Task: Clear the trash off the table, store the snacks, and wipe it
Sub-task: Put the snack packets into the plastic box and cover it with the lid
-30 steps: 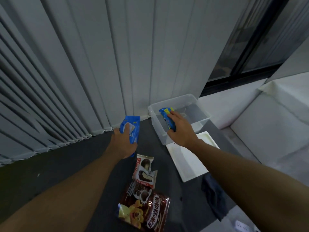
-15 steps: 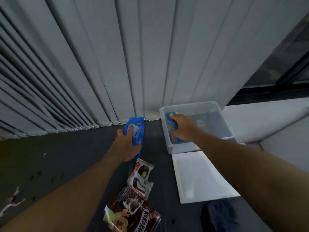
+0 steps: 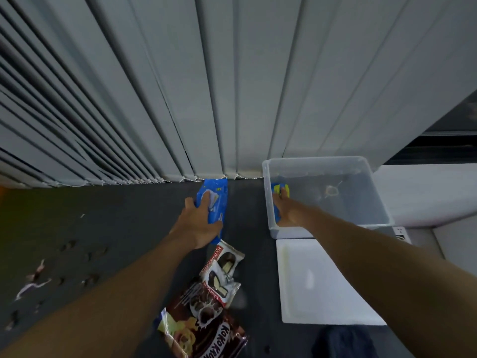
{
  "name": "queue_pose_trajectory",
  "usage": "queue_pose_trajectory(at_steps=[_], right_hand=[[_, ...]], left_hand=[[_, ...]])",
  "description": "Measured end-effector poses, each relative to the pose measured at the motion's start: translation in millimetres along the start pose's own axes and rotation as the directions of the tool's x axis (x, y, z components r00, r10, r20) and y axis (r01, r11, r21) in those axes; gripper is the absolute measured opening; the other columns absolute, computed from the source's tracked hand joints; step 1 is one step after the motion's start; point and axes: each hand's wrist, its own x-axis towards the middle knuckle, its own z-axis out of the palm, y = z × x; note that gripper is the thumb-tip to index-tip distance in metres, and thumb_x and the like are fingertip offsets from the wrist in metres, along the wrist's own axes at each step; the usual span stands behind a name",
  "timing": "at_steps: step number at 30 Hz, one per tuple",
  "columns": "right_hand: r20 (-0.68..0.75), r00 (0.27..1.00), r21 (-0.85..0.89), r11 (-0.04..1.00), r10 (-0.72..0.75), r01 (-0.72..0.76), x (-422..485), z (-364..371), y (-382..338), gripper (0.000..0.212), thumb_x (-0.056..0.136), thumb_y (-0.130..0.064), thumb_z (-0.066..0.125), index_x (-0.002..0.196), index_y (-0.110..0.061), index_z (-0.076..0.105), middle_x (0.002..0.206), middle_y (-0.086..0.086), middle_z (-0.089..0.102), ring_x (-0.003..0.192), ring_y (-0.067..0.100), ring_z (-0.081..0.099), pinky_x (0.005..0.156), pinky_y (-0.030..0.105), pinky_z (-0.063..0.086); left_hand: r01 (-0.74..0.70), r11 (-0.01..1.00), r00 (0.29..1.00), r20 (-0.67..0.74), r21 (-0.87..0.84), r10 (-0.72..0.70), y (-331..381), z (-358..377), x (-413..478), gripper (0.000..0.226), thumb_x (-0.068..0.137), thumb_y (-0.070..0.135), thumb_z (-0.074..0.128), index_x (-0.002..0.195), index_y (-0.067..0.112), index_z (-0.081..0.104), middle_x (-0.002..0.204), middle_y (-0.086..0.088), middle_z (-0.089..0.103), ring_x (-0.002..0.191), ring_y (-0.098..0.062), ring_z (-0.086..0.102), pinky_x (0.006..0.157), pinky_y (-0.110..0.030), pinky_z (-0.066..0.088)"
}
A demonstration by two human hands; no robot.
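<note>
**A:** We're on the storing step — our right hand (image 3: 289,213) is down in the clear bin (image 3: 317,161), curled on a blue-and-yellow packet (image 3: 280,188) by its left wall. Next: let go.

**B:** Then our left hand (image 3: 198,226), gripping the blue snack pack (image 3: 215,200) at the table's (image 3: 129,228) far edge, crosses over (we reckon). Bin's otherwise bare — maybe a small pale thing (image 3: 331,190), too dim to tell.
</note>
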Motion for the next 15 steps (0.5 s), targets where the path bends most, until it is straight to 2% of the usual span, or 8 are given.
queue_pose_trajectory(at_steps=[4,6,8,10,12,15], right_hand=[[-0.007,1.000,0.014,1.000,-0.006,0.006,-1,2,-2,0.102,0.088,-0.028,0.070,0.157,-0.010,-0.002,0.163,0.017,-0.015,0.151,0.040,0.005,0.120,0.046,0.015],[-0.064,0.998,0.054,0.999,0.006,-0.002,-3,3,-2,0.099,0.087,-0.029,0.071,0.157,-0.011,0.004,0.163,0.017,-0.001,0.146,0.042,0.020,0.117,0.045,0.024],[-0.161,0.987,0.075,0.997,-0.019,0.032,-12,2,-4,0.085,0.084,-0.029,0.072,0.152,-0.010,0.024,0.155,0.016,0.023,0.131,0.041,0.044,0.108,0.042,0.038],[-0.301,0.952,0.060,0.996,-0.049,0.070,-23,-3,-2,0.059,0.086,-0.029,0.070,0.136,-0.009,0.045,0.144,0.014,0.041,0.117,0.036,0.055,0.097,0.039,0.044],[-0.424,0.905,0.116,0.990,-0.024,0.081,-36,-9,3,0.052,0.091,-0.030,0.066,0.136,-0.013,0.047,0.138,0.010,0.050,0.119,0.030,0.054,0.098,0.037,0.044],[-0.535,0.845,0.157,0.982,-0.008,0.108,-56,-19,17,0.057,0.096,-0.035,0.058,0.147,-0.017,0.040,0.156,0.007,0.033,0.141,0.030,0.032,0.113,0.042,0.030]], left_hand=[[-0.032,0.999,0.999,-0.026,-0.001,0.032,5,-5,-2,0.084,0.089,0.044,0.061,0.153,0.030,0.010,0.132,-0.006,0.025,0.111,-0.028,0.049,0.093,-0.038,0.052],[-0.056,0.998,0.997,-0.051,-0.011,0.056,10,-9,-4,0.083,0.088,0.045,0.063,0.152,0.030,0.012,0.129,-0.005,0.026,0.112,-0.028,0.050,0.091,-0.039,0.055],[-0.061,0.998,0.995,-0.083,-0.033,0.058,16,-15,-6,0.083,0.087,0.044,0.064,0.152,0.030,0.014,0.130,-0.004,0.027,0.115,-0.029,0.050,0.091,-0.039,0.055],[-0.078,0.995,0.991,-0.115,-0.057,0.071,26,-21,-8,0.082,0.087,0.042,0.065,0.152,0.031,0.016,0.133,-0.004,0.027,0.116,-0.029,0.049,0.092,-0.040,0.054],[-0.113,0.992,0.983,-0.150,-0.053,0.104,37,-26,-9,0.081,0.087,0.042,0.065,0.152,0.029,0.018,0.132,-0.004,0.028,0.114,-0.027,0.049,0.091,-0.038,0.054],[-0.179,0.983,0.965,-0.198,-0.030,0.170,57,-30,-10,0.078,0.087,0.045,0.064,0.150,0.027,0.021,0.123,-0.003,0.027,0.107,-0.024,0.050,0.090,-0.036,0.053]])
